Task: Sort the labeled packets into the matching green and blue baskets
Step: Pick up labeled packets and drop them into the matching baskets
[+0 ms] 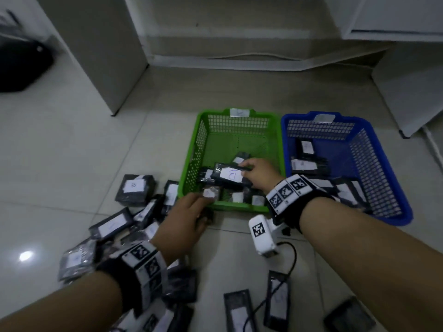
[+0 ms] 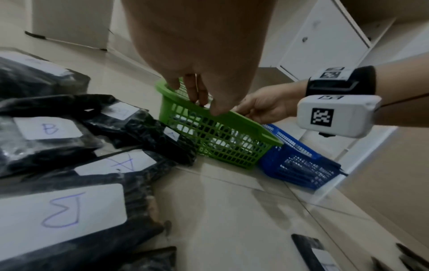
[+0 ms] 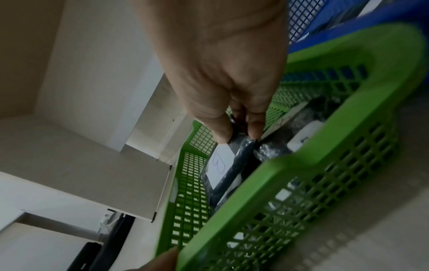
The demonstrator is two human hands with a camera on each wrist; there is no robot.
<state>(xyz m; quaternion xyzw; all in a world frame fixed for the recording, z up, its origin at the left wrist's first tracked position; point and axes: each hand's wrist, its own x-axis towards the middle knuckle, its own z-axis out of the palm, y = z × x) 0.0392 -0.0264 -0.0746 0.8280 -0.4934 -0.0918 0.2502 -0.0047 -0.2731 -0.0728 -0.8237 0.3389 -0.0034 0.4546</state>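
Observation:
My right hand (image 1: pixel 244 170) pinches one end of a black packet with a white label marked B (image 1: pixel 231 176) and holds it low inside the green basket (image 1: pixel 191 149), above several packets lying there. The right wrist view shows thumb and fingers (image 3: pixel 254 126) gripping that B packet (image 3: pixel 219 165) inside the green basket's rim (image 3: pixel 348 119). My left hand (image 1: pixel 206 200) reaches to the basket's near left corner, fingers fairly straight. Its fingertips (image 2: pixel 197 95) touch the green basket's rim (image 2: pixel 232 119) and hold nothing that I can see. The blue basket (image 1: pixel 405 212) stands against the green one's right side and holds several packets.
Several black labeled packets (image 1: pixel 134 188) lie heaped on the tiled floor to the left, marked A or B (image 2: pixel 48 128). More packets (image 1: pixel 239 310) and a black cable (image 1: pixel 291 259) lie near the bottom. White cabinets (image 1: pixel 96 56) stand behind, and a black object (image 1: pixel 21 65) sits far left.

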